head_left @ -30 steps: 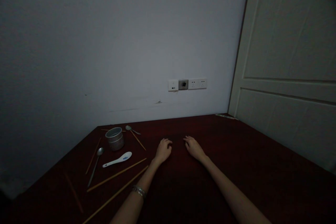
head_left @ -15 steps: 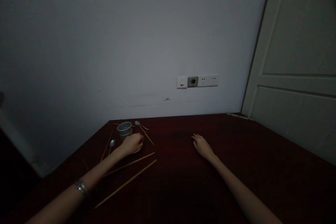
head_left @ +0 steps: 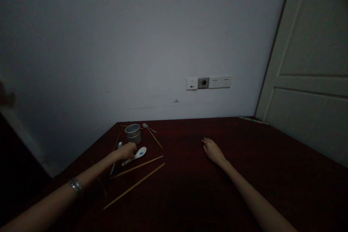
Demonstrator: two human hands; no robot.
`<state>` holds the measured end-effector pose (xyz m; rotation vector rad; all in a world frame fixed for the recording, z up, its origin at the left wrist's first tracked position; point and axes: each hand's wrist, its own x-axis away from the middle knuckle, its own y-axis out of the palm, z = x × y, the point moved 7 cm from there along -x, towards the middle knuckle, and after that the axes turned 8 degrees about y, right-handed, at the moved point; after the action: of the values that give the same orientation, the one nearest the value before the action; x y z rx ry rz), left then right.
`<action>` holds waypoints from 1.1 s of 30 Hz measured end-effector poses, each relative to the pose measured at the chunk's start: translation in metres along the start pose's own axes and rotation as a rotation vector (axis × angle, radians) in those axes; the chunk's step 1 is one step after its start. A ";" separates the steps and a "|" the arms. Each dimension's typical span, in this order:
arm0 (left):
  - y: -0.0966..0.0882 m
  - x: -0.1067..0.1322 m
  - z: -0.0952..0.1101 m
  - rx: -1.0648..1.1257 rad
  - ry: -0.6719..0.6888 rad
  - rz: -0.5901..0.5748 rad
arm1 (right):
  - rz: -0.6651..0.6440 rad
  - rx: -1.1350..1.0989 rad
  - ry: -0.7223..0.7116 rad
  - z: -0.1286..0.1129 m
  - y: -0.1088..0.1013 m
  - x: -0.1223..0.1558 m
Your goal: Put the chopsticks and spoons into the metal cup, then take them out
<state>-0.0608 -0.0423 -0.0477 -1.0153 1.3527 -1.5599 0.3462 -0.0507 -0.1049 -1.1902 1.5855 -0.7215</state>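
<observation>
A white porcelain spoon [head_left: 141, 152] with a blue mark in its bowl lies on the dark red table at the left. My left hand [head_left: 127, 151] is closed with bent fingers over the middle of its handle; the fingertips are partly hidden. Just behind that hand stands a grey metal cup [head_left: 133, 135], upright. A metal spoon [head_left: 120, 144] is partly covered by my left wrist and hand. Flat on the table to the right, my right hand [head_left: 214, 152] rests with its fingers stretched out, touching only the tabletop.
Two long chopsticks, a nearer one [head_left: 134, 186] and a farther one [head_left: 140, 166], lie slanted before the cup. Behind, another metal spoon [head_left: 146, 125] crosses near a chopstick [head_left: 154, 138]. Wall sockets [head_left: 219, 82] sit above the table [head_left: 190, 188]; a door [head_left: 312, 79] stands right.
My left hand has drawn back leftward from the white spoon's bowl to its handle, so the bowl now shows. My right hand stays on the table. The view has shifted slightly.
</observation>
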 end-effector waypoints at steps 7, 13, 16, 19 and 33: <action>0.014 -0.007 -0.004 -0.013 0.109 -0.132 | 0.023 0.046 -0.026 0.000 0.001 0.000; 0.015 -0.003 -0.004 0.046 0.106 -0.113 | 0.014 0.030 -0.015 0.000 0.000 0.000; 0.017 -0.003 -0.001 0.082 0.173 -0.108 | -0.005 0.036 -0.007 0.002 0.003 -0.001; 0.024 -0.006 -0.001 0.099 0.216 -0.153 | -0.006 0.045 -0.008 0.003 0.004 -0.002; 0.010 -0.008 0.032 0.030 0.293 -0.264 | 0.009 0.048 -0.006 0.001 0.001 -0.001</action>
<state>-0.0277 -0.0462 -0.0546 -1.0066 1.4274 -1.9823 0.3468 -0.0491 -0.1060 -1.1486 1.5589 -0.7461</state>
